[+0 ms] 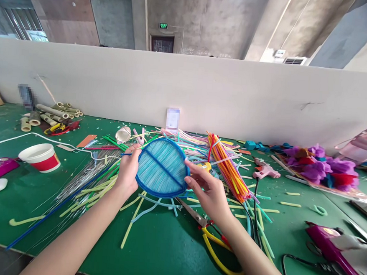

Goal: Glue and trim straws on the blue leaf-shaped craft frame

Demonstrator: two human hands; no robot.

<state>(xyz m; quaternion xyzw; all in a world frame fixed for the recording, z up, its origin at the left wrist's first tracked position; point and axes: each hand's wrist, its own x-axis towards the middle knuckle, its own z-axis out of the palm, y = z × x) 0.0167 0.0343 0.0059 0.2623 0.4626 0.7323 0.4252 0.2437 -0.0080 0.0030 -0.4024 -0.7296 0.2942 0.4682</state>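
Observation:
A round blue frame (162,169), filled with pale blue threads and crossed by a dark blue diagonal bar, is held up above the table. My left hand (128,171) is closed on its left edge. At the right edge, my right hand (208,187) pinches the rim between thumb and fingers. Beneath it lie loose pipe cleaners (133,226) in pale green and light blue. Scissors with yellow handles (206,231) rest below my right hand, their handles partly behind my forearm. A bundle of orange and purple pipe cleaners (230,170) leans just beyond that hand.
A paper cup (42,158), thin metal wires (86,172) and bamboo pieces (51,113) are on the left. To the right are a pink glue gun (266,169), purple flowers (316,165) and a purple power strip (332,252). A phone (172,119) stands against the white partition (187,87).

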